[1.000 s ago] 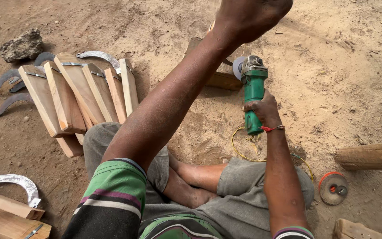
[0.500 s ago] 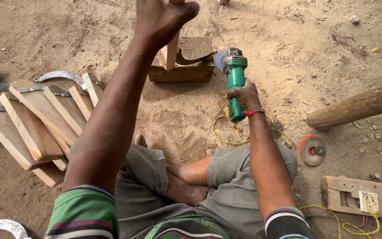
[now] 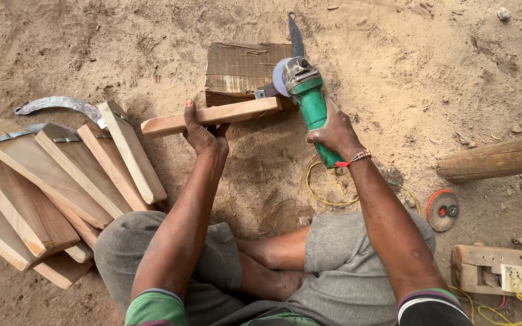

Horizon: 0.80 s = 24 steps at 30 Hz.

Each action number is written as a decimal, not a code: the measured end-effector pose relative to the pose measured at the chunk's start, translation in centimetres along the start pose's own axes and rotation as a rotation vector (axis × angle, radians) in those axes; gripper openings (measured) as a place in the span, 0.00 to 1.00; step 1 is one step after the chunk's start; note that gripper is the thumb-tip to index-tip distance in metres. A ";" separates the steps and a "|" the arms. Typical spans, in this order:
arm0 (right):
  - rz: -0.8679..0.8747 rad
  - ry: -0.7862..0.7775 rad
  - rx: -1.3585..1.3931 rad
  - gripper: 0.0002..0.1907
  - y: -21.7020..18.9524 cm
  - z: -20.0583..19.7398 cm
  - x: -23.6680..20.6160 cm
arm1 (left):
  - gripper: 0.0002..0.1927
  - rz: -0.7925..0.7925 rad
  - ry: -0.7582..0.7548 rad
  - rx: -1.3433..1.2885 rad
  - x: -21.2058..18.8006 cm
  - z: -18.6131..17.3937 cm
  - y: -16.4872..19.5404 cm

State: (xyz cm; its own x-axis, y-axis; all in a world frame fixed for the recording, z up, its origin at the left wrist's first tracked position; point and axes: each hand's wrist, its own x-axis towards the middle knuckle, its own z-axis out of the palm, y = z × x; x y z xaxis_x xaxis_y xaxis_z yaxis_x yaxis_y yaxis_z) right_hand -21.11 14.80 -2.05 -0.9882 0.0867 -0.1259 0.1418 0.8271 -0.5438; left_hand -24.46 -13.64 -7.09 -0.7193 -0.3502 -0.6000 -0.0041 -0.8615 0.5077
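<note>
While you sit cross-legged on the sand, your left hand (image 3: pixel 203 134) grips a wooden handle (image 3: pixel 212 116), fingers wrapped over its top edge and thumb underneath. That handle lies nearly level, its right end resting on a wood block (image 3: pixel 243 69) ahead of your knees. A dark blade (image 3: pixel 296 36) juts from that end, pointing away from you over the block. Your right hand (image 3: pixel 333 134) is clenched around the green body of a grinder (image 3: pixel 309 99), whose disc (image 3: pixel 280 77) sits right at the handle's right end; whether it touches is hard to tell. A yellow cord (image 3: pixel 321 193) loops on the sand below the grinder. To your left lies a stack of handles (image 3: pixel 55 181), one curved blade (image 3: pixel 61 104) showing at its top. To your right are a log (image 3: pixel 496 158), a spare disc (image 3: pixel 442 211) and a socket block (image 3: pixel 496 270).
</note>
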 end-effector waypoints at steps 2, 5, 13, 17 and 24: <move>0.015 -0.021 -0.066 0.54 -0.8 -0.1 0.8 | 0.47 -0.028 -0.049 -0.032 0.8 0.2 -0.5; 0.166 -0.043 -0.081 0.47 -2.5 -0.5 2.0 | 0.53 -0.071 -0.025 0.022 1.5 -0.1 -0.3; 0.120 -0.001 -0.163 0.53 -7.4 -1.5 1.6 | 0.66 -0.144 -0.066 0.941 -6.8 -0.5 1.7; 0.202 -0.017 -0.188 0.47 -8.7 -2.4 0.3 | 0.13 0.513 -0.940 1.439 -21.4 -12.8 2.8; 0.163 0.023 -0.189 0.47 -10.5 -4.0 -3.7 | 0.09 0.421 -1.189 2.390 -27.7 -30.0 0.6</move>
State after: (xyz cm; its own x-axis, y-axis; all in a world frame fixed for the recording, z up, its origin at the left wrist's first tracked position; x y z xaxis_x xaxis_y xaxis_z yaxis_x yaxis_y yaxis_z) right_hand -19.14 8.01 7.45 -0.9546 0.2384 -0.1789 0.2884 0.8903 -0.3525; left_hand 16.32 -15.48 -8.67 -0.7303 0.5422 -0.4156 0.4128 0.8350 0.3638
